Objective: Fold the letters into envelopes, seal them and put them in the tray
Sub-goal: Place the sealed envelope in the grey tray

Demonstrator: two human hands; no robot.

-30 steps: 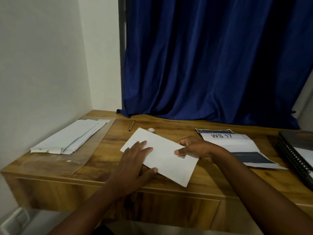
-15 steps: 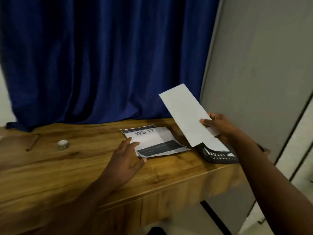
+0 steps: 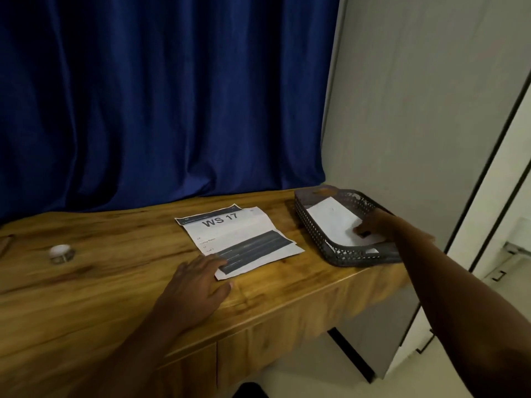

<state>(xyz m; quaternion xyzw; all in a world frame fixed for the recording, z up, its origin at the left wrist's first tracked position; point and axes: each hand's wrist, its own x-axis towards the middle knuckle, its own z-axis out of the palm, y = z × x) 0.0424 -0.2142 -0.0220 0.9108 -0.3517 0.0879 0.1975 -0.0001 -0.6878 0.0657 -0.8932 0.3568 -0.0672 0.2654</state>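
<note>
1. My right hand (image 3: 373, 225) reaches into the tray (image 3: 342, 255), fingers bent down onto the envelope (image 3: 334, 221). Fingertips press the near end of it; can't tell whether thumb is pinching under the paper or just resting on top, since that part is in shadow.
2. Envelope: plain white, flat, long rectangle, matte paper. Lies inside the tray, tilted w/ its far end leaning up toward the back wall, near end under my fingers.
3. Tray: dark grey, plastic-looking, rectangular w/ rounded corners, walls pierced in a lattice pattern. Sits at the desk's end corner, directly beneath my right hand. More white paper shows under the envelope at the near wall.
4. My left hand (image 3: 198, 285) lies flat on the desk (image 3: 115, 282), palm down, fingers straight and spread, holding nothing. Fingertips touch the near corner of the printed sheet (image 3: 238, 239).
5. Printed sheet: white paper w/ creases across it, "WS 17" in bold black, dark bands lower down; small print too blurred to read. Lies just beyond my left fingertips, between both hands, beside the tray, not touching it.
6. Desk: wood-grain top, warm brown, glossy, rounded front edge.
7. Well off to the left of my left hand: small round white thing (image 3: 61, 252), blurred.
8. Behind: deep blue curtain (image 3: 161, 96), heavy vertical folds; pale smooth wall (image 3: 416, 96) beyond my right hand.
</note>
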